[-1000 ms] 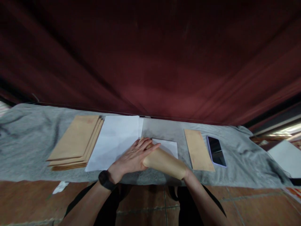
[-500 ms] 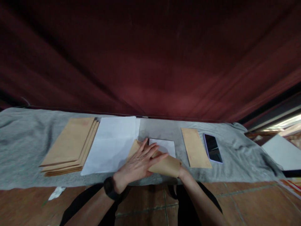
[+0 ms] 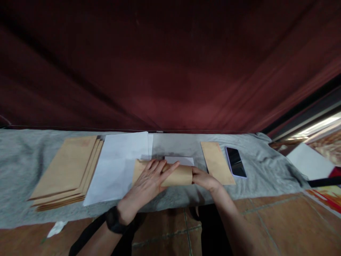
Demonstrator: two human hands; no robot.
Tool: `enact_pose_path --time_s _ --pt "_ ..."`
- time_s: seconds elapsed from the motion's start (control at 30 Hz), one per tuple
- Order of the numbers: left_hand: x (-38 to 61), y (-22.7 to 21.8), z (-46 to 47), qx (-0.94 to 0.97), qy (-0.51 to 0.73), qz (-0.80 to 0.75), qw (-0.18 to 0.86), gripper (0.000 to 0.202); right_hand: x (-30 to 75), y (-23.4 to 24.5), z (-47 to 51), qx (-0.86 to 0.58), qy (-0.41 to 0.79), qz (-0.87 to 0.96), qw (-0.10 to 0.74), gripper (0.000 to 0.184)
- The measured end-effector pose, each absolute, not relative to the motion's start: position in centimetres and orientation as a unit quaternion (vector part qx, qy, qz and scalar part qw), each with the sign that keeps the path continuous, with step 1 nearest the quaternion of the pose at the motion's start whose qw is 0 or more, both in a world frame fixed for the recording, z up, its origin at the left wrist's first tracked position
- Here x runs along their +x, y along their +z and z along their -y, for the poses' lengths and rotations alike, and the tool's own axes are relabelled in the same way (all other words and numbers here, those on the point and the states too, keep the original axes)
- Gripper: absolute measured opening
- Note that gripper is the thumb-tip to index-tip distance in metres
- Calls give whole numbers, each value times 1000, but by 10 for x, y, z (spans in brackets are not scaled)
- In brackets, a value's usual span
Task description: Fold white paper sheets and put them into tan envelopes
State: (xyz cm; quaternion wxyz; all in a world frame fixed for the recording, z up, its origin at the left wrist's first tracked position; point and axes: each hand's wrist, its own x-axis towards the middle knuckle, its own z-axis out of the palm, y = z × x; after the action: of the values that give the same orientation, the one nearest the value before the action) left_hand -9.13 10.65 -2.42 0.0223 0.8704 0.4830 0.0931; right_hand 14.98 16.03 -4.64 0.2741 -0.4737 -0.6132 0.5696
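Observation:
A brown envelope (image 3: 179,175) lies crosswise on the grey cloth (image 3: 23,156) in front of me. My left hand (image 3: 149,181) rests flat on its left half, fingers stretched out. My right hand (image 3: 204,179) pinches its right end. A folded white sheet (image 3: 179,160) shows just behind the envelope. To the left lie white paper sheets (image 3: 117,165) and a stack of brown envelopes (image 3: 66,170).
Another brown envelope (image 3: 216,162) and a dark phone (image 3: 235,162) lie to the right on the cloth. A dark red curtain (image 3: 170,67) hangs behind. The tiled floor (image 3: 266,227) is below; a white paper scrap (image 3: 55,229) lies on it at left.
The brown envelope has swung from pointing toward me to lying flat and crosswise. My left hand now presses on it; my right hand has slid to its right end.

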Motion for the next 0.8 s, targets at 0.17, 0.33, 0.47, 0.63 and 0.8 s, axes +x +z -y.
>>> enact_pose_path --time_s 0.17,0.33,0.47,0.63,0.8 --pt "-111 -20 -112 847 107 -521 -9 95 161 -45 -174 -434 649 534 325 37" --pt "-133 -28 -119 818 116 -563 -9 101 176 -64 -183 -631 403 593 296 37" --pt "-140 -37 -122 817 112 -565 21 107 164 -75 -171 -689 216 678 140 34" --pt "-144 -47 -124 813 97 -572 52 112 141 -72 -156 -707 145 691 44 49" --pt "-150 -53 -126 807 99 -576 83 110 140 -77 -158 -719 179 668 71 49"
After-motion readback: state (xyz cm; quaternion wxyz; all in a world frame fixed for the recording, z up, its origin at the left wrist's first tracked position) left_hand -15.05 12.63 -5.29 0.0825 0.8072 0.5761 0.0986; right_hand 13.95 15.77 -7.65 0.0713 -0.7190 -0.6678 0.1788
